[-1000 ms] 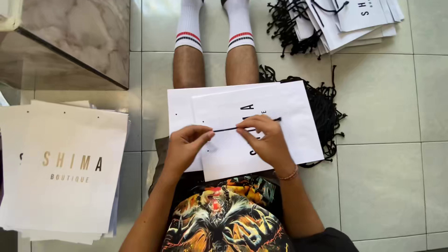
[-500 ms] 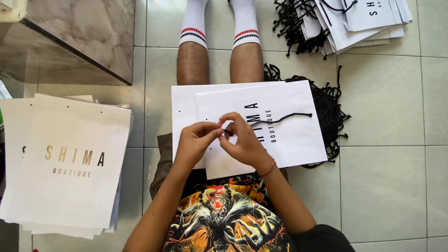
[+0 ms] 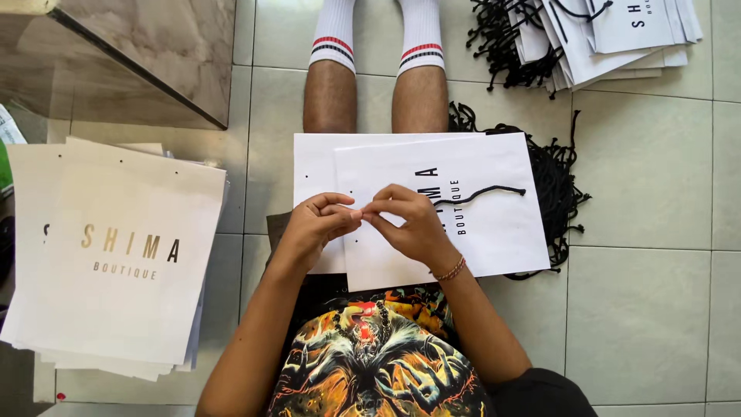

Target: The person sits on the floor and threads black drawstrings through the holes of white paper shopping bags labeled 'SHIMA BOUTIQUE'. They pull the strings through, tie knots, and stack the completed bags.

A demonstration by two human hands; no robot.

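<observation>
A flat white paper bag (image 3: 494, 232) with dark lettering lies across my legs, on top of another white sheet (image 3: 312, 177). A black cord (image 3: 486, 191) runs over it from the right towards my fingers. My left hand (image 3: 312, 228) and my right hand (image 3: 409, 224) meet fingertip to fingertip at the bag's left edge. They pinch the cord's near end between them, close to the small punched holes.
A stack of flat white bags with gold lettering (image 3: 116, 255) lies on the tiled floor at left. A pile of black cords (image 3: 552, 181) sits right of my legs. More bags with cords (image 3: 602, 35) lie at top right. A stone-topped table corner (image 3: 154, 62) is at upper left.
My right hand has slid left along the cord and met my left hand. The cord's free end now trails to the right across the bag.
</observation>
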